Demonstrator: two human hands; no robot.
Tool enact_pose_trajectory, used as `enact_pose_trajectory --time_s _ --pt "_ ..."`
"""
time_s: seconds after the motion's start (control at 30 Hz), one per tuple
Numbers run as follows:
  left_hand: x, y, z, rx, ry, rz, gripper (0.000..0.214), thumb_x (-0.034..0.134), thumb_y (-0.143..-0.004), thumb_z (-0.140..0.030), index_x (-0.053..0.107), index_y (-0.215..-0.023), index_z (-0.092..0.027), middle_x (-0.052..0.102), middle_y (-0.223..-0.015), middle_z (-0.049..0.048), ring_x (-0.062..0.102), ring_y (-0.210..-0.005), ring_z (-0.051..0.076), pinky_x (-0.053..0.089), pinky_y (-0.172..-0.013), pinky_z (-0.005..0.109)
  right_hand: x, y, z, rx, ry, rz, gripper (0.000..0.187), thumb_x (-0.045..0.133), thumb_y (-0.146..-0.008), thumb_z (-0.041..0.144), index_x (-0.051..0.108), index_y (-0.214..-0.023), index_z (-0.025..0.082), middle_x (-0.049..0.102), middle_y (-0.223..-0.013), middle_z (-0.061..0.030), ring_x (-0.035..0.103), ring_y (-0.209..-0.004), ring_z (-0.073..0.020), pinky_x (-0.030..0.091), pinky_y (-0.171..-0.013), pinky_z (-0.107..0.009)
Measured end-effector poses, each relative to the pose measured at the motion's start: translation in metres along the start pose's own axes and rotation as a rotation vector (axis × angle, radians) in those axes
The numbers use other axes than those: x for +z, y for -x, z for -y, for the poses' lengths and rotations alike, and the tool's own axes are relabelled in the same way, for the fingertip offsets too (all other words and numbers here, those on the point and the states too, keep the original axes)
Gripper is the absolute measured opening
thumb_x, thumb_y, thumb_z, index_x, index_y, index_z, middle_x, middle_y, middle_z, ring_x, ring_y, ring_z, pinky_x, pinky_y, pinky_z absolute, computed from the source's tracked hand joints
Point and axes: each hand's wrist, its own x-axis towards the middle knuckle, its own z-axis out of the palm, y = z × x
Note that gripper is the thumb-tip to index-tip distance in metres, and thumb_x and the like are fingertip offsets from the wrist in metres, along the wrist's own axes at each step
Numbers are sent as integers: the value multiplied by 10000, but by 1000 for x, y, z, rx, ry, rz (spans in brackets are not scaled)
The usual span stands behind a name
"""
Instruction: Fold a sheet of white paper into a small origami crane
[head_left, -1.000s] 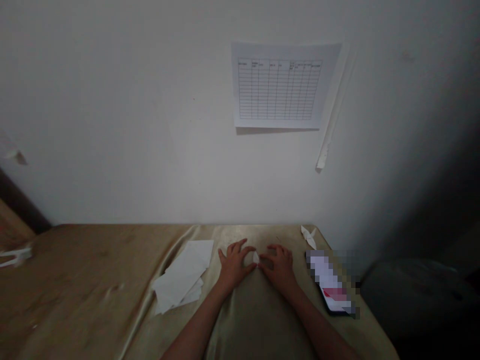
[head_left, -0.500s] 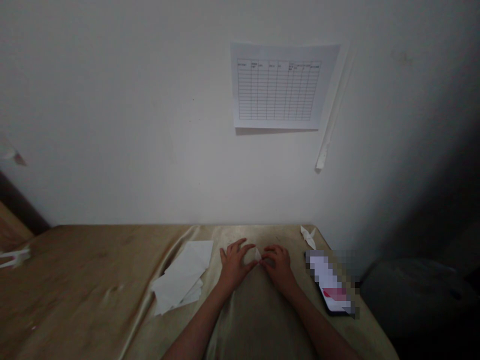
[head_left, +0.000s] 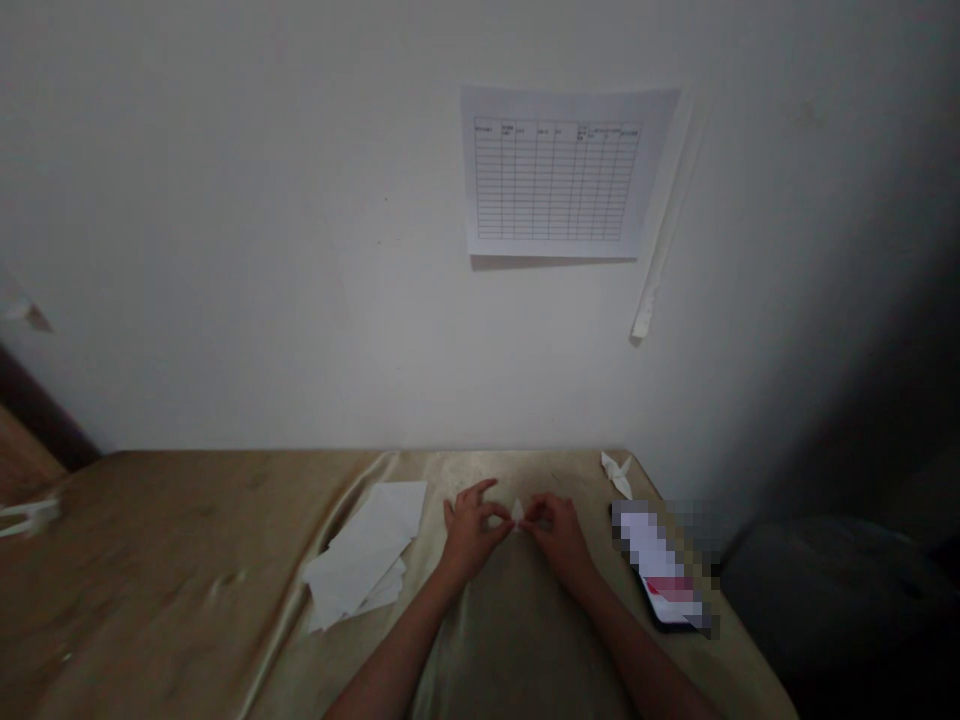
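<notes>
Between my two hands is a small folded piece of white paper (head_left: 517, 510), its pointed tip showing above the fingertips. My left hand (head_left: 472, 528) pinches its left side with thumb and index finger, the other fingers raised. From the right, my right hand (head_left: 556, 530) pinches the same paper, its fingers curled. Most of the paper's lower part is hidden behind the fingertips. To the left of my left hand lies a fanned pile of white paper sheets (head_left: 367, 550). A folded white paper figure (head_left: 617, 474) rests near the table's back right corner.
A phone (head_left: 664, 570) with a lit, partly blurred screen lies by the right edge of the cloth-covered table (head_left: 172, 560). A printed grid sheet (head_left: 559, 180) hangs on the wall behind. At the far left is a white object (head_left: 30, 516).
My left index finger has come down to meet the thumb at the paper. The folded paper's tip now points more upright between both pinches.
</notes>
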Motion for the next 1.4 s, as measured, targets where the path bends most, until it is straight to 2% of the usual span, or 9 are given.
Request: enact_pose_trajectory --time_s 0.07,0.13,0.23,0.33,0.47,0.6,0.87,1.03,1.4 --pt "1 0 0 0 5 -6 74 753 -798 -277 772 -854 -321 536 -1471 -6 429 -1376 292 138 -1174 675 0 0 0 21 -45 6 276 693 -805 454 697 -988 247 730 -960 -39 683 -947 -259 382 -1054 -509" --pt "1 0 0 3 9 -11 72 746 -802 -274 771 -850 -322 537 -1469 -11 433 -1372 293 152 -1172 671 -1 -1 -1 18 -84 45 277 691 -800 421 713 -1021 254 734 -996 -46 671 -1015 -264 354 -1079 -508" --pt "1 0 0 14 14 -14 80 734 -814 -273 771 -861 -325 540 -1464 -10 438 -1365 294 174 -1167 665 -3 -2 -3 15 -89 109 199 670 -806 354 754 -970 281 736 -1040 -48 605 -1170 -276 227 -1153 -538" --pt "1 1 0 20 21 -26 73 731 -821 -281 768 -864 -326 543 -1460 -12 441 -1358 292 176 -1163 669 -3 -3 -5 40 -72 125 145 665 -806 331 766 -897 281 730 -1050 -49 570 -1216 -285 118 -1178 -573" --pt "0 2 -2 6 40 -61 122 756 -806 -294 768 -917 -344 555 -1442 -6 453 -1344 291 179 -1164 668 -1 -3 -8 59 -41 92 121 683 -791 347 747 -822 249 709 -1084 -68 566 -1209 -298 110 -1174 -589" --pt "0 3 -3 20 46 -43 89 764 -804 -311 789 -866 -370 546 -1452 -21 434 -1360 305 147 -1170 681 1 -1 -11 55 -19 45 119 690 -795 338 740 -833 236 687 -1145 -85 565 -1208 -294 108 -1180 -585" --pt "4 3 -3 23 25 -35 105 786 -787 -364 794 -879 -414 560 -1441 -41 450 -1349 312 116 -1171 696 0 -1 -9 53 -11 91 156 697 -813 352 776 -898 247 673 -1179 -104 546 -1235 -288 172 -1168 -563" --pt "2 4 -4 17 24 -26 77 798 -772 -352 793 -838 -391 572 -1433 -36 457 -1346 319 118 -1157 714 -3 -2 -6 40 0 163 138 671 -832 318 783 -901 276 692 -1165 -80 539 -1251 -284 107 -1177 -579" --pt "5 4 -5 35 15 5 73 789 -776 -304 774 -840 -337 570 -1438 -10 447 -1364 306 71 -1167 708 0 0 -7 12 -2 193 131 665 -851 321 769 -908 269 687 -1173 -91 518 -1280 -292 38 -1177 -618"
